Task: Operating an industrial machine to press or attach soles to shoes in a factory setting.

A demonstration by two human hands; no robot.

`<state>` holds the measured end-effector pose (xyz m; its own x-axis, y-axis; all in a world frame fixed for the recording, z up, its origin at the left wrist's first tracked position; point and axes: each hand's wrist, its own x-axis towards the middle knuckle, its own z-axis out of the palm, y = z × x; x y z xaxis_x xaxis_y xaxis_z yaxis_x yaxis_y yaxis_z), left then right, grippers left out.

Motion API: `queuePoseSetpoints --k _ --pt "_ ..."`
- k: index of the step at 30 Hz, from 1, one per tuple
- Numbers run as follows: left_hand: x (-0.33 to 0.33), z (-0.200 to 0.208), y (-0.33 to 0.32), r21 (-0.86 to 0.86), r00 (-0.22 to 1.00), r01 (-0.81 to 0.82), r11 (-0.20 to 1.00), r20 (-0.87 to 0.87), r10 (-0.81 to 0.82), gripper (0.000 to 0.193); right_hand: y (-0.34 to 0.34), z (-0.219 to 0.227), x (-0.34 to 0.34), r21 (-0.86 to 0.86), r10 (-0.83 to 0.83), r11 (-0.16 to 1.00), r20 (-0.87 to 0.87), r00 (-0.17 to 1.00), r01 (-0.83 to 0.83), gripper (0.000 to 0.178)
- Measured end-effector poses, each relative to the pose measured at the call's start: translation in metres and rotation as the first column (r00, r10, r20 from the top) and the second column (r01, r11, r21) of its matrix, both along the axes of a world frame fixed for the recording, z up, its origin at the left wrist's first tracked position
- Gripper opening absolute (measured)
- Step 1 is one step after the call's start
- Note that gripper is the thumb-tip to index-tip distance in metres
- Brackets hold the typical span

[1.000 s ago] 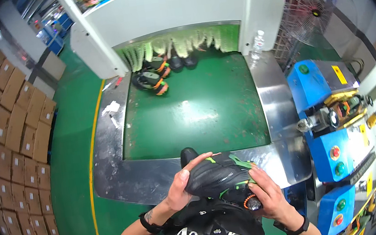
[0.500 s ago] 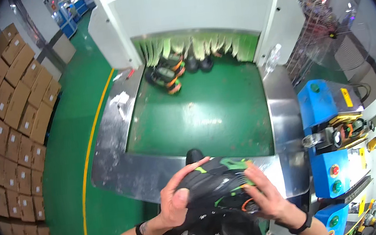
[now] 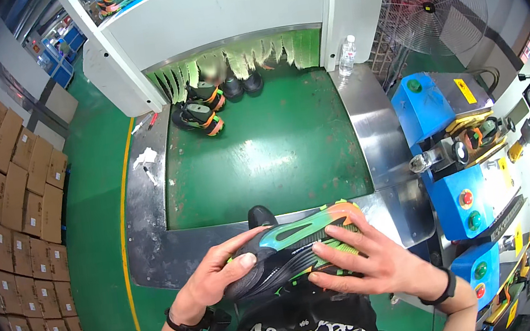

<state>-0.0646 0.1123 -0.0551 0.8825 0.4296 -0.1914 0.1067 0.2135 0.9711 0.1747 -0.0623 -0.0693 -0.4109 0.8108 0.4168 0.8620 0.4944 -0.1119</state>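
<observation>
In front of my chest I hold a black sports shoe [image 3: 288, 250] on its side, its green, teal and orange sole facing away and upward. My left hand [image 3: 215, 274] grips the black end at the left, thumb on the upper. The right hand [image 3: 372, 258] spreads its fingers over the shoe's side and sole edge near the orange end. Just behind it, a black rounded piece, like the end of another shoe [image 3: 260, 216], shows at the metal ledge; the rest is hidden.
A green conveyor belt [image 3: 264, 159] with a metal frame [image 3: 149, 246] runs under a green fringe curtain [image 3: 239, 59]. Several shoes [image 3: 199, 117] stand by the curtain. A bottle [image 3: 347, 56] is at right, near blue machines [image 3: 461, 201]. Cartons [image 3: 3, 191] are stacked left.
The shoe has turned in my hands, so more of its coloured sole shows. My right fingers have shifted across it. The whole view has swung slightly to the right.
</observation>
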Motion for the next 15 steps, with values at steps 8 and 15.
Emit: queuePoseSetpoints --k 8,15 --pt "-0.001 -0.016 -0.014 0.040 1.000 0.013 0.999 0.019 -0.014 0.055 0.001 0.022 0.014 -0.057 0.079 0.995 -0.068 0.995 -0.083 0.048" --pt "0.009 -0.038 -0.034 -0.432 0.991 -0.126 0.893 -0.095 0.094 0.051 0.000 0.004 0.024 -0.246 0.098 0.958 -0.199 0.975 -0.146 0.056"
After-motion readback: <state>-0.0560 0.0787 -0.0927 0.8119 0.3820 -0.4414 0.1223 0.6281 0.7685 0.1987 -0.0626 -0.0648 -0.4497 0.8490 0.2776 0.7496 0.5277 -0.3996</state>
